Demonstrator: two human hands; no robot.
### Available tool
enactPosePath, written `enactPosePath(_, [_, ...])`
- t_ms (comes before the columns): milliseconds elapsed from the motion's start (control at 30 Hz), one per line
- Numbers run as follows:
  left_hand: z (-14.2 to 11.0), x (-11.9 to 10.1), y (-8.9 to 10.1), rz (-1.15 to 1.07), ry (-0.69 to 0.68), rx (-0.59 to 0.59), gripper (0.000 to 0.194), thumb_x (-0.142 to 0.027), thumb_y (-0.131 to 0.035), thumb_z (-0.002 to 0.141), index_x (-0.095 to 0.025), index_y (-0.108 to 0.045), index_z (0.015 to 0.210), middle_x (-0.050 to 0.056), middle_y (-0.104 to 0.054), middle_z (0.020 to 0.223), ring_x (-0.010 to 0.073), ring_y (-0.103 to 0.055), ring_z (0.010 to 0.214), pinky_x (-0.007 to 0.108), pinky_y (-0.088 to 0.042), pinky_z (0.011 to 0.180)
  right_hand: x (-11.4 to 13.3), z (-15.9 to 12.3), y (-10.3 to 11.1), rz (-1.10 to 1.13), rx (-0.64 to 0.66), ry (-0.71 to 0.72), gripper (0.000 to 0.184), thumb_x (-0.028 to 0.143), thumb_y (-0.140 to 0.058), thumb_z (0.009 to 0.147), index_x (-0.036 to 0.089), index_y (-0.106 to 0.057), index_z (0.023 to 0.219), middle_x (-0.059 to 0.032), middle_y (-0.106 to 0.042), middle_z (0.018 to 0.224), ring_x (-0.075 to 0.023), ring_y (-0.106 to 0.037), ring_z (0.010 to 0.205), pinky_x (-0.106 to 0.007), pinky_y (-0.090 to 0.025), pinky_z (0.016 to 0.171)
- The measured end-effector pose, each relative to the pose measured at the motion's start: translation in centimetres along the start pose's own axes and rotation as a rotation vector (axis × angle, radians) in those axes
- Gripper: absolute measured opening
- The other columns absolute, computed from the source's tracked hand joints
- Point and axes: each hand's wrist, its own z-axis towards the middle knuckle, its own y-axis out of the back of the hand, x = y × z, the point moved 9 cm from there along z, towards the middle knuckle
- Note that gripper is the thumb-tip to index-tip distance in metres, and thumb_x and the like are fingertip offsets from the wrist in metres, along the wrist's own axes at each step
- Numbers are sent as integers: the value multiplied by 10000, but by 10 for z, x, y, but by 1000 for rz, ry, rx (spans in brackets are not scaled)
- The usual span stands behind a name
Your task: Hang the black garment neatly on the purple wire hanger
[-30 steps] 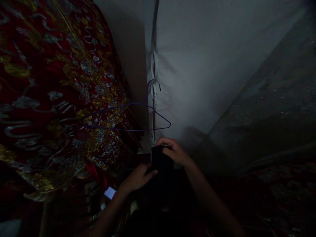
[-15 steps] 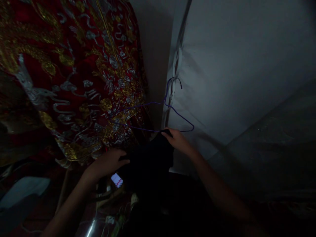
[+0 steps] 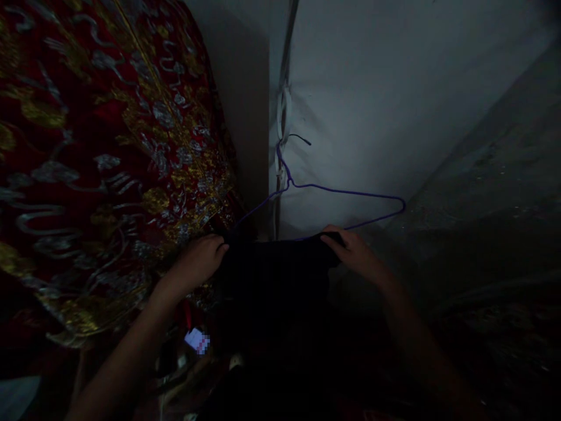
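A black garment [image 3: 276, 275] stretches between my two hands; its exact kind is lost in the dark. My left hand [image 3: 204, 257] pinches its upper left edge, close to the embroidered cloth. Its upper right corner is gripped by my right hand [image 3: 350, 248], thumb towards me. Just behind the garment, a purple wire hanger [image 3: 350, 192] hangs by its hook from a white loop [image 3: 284, 114]. The garment's top edge covers part of the hanger's lower bar, and whether the two touch I cannot tell.
Red cloth with gold and silver embroidery [image 3: 109, 164] fills the left side. A pale wall panel [image 3: 372, 99] stands behind the hanger, with a greyish sheet [image 3: 491, 222] at the right. Low on the left lie a small white card [image 3: 196, 339] and dim clutter.
My hands have moved apart, spreading the garment's top edge and raising its left side. The hanger has turned to show more broadly on the right. The view has shifted rightward.
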Motion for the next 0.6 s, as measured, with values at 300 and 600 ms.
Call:
enactPosePath(300, [24,3,-1,-91,-103,-94,268,-349,-429,957,-201,-569,783,62,-600,865,229,-603,842,348,-438,789,0,-9,-8,-7,-13,-6,272,446,-492,969,235,-661,944,-25,-684,831,-210,-639,753,-302,-501,660])
enactPosePath(600, [34,-46,30,-555,-366,-311,199,-278,-518,947,-202,-557,1127,42,-668,1012,191,-626,998,321,-472,912,6,-12,-25,-16,24,56,211,320,-520,945,254,-651,1097,-40,-718,1006,-238,-681,945,-348,-543,825])
